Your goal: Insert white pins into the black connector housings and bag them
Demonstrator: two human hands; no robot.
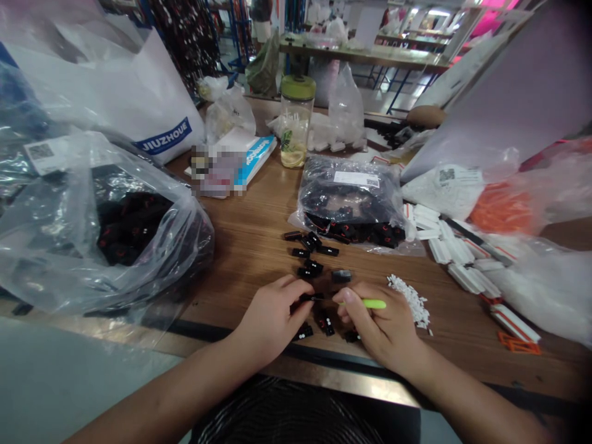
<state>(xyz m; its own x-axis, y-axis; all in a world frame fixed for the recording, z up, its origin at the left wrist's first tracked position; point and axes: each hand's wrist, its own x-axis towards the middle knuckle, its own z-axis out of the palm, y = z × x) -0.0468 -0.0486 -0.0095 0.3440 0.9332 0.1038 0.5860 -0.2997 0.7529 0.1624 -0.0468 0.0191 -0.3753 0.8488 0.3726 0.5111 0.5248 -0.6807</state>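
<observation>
My left hand (275,314) is closed on a small black plastic part (311,298) near the front edge of the table. In my right hand (382,320) is a thin tool with a lime-green handle (374,303), its tip pointing left toward that part. Whether the tip touches the part is too small to tell. Several like black parts (327,323), some with white dots, lie just below the hands. Beyond the fingers are more black parts (312,240) and a grey block (341,275). Tiny white pieces (411,299) form a pile beside my right hand, partly hidden by it.
An open plastic bag of black parts (129,228) stands at left. A clear bag of black parts (351,197) lies ahead, near a green-lidded bottle (296,123). White strips (462,259) and orange pieces (518,343) are at right. A white JIUZHOUE bag (152,92) stands back left.
</observation>
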